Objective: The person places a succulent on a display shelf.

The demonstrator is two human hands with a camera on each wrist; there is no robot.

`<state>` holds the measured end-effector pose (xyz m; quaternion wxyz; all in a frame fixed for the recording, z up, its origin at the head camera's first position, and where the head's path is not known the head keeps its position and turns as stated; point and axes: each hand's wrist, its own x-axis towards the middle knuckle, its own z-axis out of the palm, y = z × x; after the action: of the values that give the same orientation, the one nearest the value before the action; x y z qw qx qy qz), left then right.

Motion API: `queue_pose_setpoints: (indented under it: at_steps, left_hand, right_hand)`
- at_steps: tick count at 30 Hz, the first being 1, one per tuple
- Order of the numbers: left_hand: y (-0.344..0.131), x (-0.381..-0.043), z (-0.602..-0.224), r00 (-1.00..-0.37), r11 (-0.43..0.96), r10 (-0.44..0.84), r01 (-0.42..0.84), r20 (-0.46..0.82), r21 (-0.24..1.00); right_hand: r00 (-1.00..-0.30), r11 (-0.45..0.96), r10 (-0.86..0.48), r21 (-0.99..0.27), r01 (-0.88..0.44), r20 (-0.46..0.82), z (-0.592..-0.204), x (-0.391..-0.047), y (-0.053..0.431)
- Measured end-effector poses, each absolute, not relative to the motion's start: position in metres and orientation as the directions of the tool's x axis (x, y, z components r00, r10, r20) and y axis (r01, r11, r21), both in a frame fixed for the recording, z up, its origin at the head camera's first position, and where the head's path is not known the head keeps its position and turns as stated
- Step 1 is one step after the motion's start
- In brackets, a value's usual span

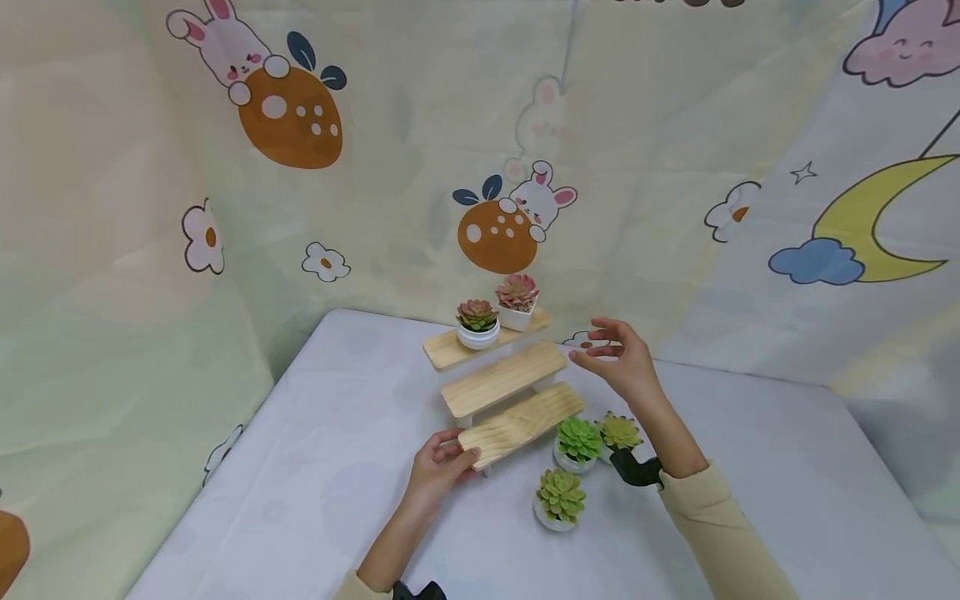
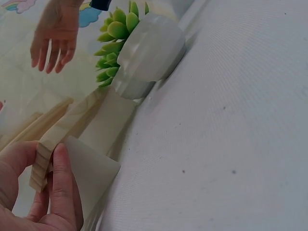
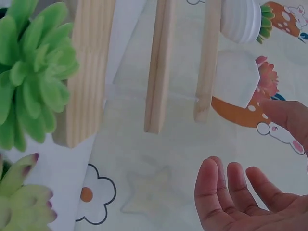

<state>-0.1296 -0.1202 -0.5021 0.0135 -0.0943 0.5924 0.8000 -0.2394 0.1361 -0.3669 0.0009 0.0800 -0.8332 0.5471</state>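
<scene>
A three-tier wooden stand [image 1: 504, 379] with white supports sits on the table. My left hand [image 1: 438, 461] grips the near left end of its lowest shelf [image 1: 522, 425], thumb on one face and fingers on the other in the left wrist view. To the right of the stand, my right hand [image 1: 626, 362] is raised near the end of the middle shelf, its fingers loosely bent around nothing. On the top shelf stand a reddish succulent in a round white pot [image 1: 478, 335] and a pink succulent in an angular white pot [image 1: 517, 315].
Three green potted succulents stand on the table by the stand's right side: a bright green one [image 1: 578, 439], a yellow-green one [image 1: 619, 431] and a nearer one [image 1: 560, 496]. A printed cloth backdrop [image 1: 637, 150] rises behind the white-covered table [image 1: 765, 467].
</scene>
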Motion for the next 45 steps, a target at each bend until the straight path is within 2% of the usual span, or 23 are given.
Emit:
queue_pose_setpoints:
  at_steps: [5, 13, 27, 38, 45]
  left_hand:
    - [-0.121, -0.134, -0.5, -0.982, -0.295, -0.079, -0.141, -0.171, 0.945]
    - [-0.121, -0.125, -0.504, -0.975, -0.269, -0.057, -0.19, -0.213, 0.944]
    - [-0.124, -0.127, -0.503, -0.977, -0.271, -0.05, -0.186, -0.206, 0.945]
    - [-0.123, -0.127, -0.501, -0.976, -0.265, -0.058, -0.189, -0.212, 0.946]
    - [-0.123, -0.127, -0.5, -0.974, -0.27, -0.058, -0.194, -0.217, 0.943]
  right_hand:
    - [-0.988, 0.429, -0.134, -0.894, -0.131, 0.081, -0.37, -0.235, 0.15]
    - [-0.991, 0.483, -0.133, -0.874, -0.055, -0.011, -0.385, -0.216, 0.179]
    - [-0.991, 0.562, -0.027, -0.822, 0.095, -0.133, -0.414, -0.194, 0.202]
    - [-0.978, 0.518, -0.051, -0.842, 0.149, -0.204, -0.446, -0.177, 0.21]
    - [-0.977, 0.493, -0.062, -0.858, 0.148, -0.204, -0.461, -0.177, 0.207]
